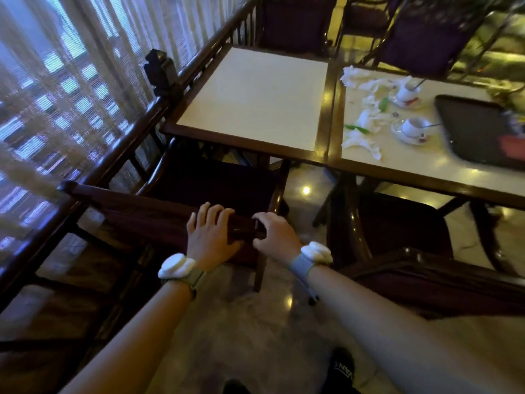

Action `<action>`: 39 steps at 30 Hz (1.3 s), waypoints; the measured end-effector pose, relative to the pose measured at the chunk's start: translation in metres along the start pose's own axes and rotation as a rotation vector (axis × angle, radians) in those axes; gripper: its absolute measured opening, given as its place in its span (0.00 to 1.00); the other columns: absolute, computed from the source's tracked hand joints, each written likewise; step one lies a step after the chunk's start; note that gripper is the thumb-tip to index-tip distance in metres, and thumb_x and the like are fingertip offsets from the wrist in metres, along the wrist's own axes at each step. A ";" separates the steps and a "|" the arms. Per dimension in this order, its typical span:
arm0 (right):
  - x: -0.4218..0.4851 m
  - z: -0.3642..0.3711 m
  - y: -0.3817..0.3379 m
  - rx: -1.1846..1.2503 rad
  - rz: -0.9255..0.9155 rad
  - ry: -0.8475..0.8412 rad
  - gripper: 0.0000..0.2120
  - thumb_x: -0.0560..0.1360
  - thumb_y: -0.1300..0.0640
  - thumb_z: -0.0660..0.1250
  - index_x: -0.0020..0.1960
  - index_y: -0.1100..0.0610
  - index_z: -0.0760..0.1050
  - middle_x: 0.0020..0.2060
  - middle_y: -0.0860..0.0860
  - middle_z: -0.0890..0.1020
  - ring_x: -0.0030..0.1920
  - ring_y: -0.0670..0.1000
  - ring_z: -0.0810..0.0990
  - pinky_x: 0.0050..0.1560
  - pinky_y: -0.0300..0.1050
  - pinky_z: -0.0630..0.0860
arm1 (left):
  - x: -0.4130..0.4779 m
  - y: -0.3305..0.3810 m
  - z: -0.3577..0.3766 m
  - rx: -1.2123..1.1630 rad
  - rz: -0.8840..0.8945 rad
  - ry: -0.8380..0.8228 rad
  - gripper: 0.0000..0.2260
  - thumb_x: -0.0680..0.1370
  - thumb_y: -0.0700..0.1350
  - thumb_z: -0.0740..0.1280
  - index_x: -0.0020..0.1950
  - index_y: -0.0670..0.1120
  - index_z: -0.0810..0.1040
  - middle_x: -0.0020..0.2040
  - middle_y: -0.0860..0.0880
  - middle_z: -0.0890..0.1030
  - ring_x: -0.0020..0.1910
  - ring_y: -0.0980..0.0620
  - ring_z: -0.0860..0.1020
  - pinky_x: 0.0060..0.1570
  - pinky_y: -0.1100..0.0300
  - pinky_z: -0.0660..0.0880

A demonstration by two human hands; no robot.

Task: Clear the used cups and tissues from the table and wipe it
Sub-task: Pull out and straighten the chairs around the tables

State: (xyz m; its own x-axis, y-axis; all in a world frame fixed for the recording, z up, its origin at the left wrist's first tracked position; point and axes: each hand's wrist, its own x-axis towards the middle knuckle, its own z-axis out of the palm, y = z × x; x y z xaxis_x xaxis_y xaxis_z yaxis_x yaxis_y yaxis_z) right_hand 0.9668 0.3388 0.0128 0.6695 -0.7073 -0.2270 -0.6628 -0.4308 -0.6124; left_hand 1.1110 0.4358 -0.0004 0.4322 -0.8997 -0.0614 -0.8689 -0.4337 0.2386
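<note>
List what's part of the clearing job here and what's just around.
Job:
- far cup, near cup
- crumpled tissues
- right table
- dark tray, probably for carrying

Just around:
- left table
- chair back, held by left hand and right hand
- railing
- curtain

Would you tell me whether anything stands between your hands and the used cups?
Yes. The left hand and right hand grip the back of a chair, which stands directly ahead of them. The near cup and far cup sit on the right-hand table, beyond crumpled tissues.
</note>
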 end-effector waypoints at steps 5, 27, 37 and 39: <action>-0.079 -0.034 0.056 0.156 0.165 0.068 0.10 0.73 0.58 0.70 0.53 0.59 0.81 0.50 0.55 0.84 0.54 0.54 0.81 0.54 0.42 0.72 | -0.023 0.074 0.009 -0.047 0.072 0.047 0.31 0.73 0.55 0.69 0.73 0.48 0.66 0.73 0.44 0.65 0.76 0.42 0.57 0.69 0.46 0.55; -0.410 -0.325 0.471 0.621 0.611 0.949 0.06 0.70 0.56 0.67 0.36 0.53 0.80 0.31 0.53 0.83 0.31 0.49 0.79 0.42 0.56 0.78 | -0.070 0.727 0.109 -0.307 0.937 -0.397 0.07 0.73 0.56 0.66 0.47 0.56 0.80 0.43 0.59 0.81 0.44 0.58 0.79 0.46 0.55 0.79; -0.460 -0.439 0.621 0.698 0.733 1.007 0.08 0.75 0.61 0.67 0.37 0.57 0.80 0.27 0.49 0.82 0.24 0.42 0.77 0.27 0.31 0.69 | -0.055 0.921 0.147 -0.299 0.931 -0.548 0.08 0.76 0.54 0.67 0.51 0.54 0.81 0.45 0.58 0.82 0.45 0.59 0.78 0.48 0.58 0.78; -0.455 -0.460 0.646 0.713 0.724 0.999 0.08 0.75 0.60 0.67 0.37 0.55 0.80 0.29 0.49 0.82 0.26 0.43 0.77 0.28 0.32 0.69 | -0.039 0.954 0.153 -0.303 0.927 -0.555 0.07 0.76 0.54 0.67 0.50 0.54 0.80 0.44 0.58 0.81 0.44 0.59 0.78 0.48 0.57 0.78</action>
State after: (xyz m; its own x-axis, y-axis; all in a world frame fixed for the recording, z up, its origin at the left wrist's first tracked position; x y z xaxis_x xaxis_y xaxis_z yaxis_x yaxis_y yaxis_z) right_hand 0.0792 0.1241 0.0688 -0.4510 -0.8670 -0.2121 -0.2424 0.3476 -0.9057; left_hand 0.2283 0.0495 0.0815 -0.5840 -0.7990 -0.1432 -0.6720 0.3769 0.6375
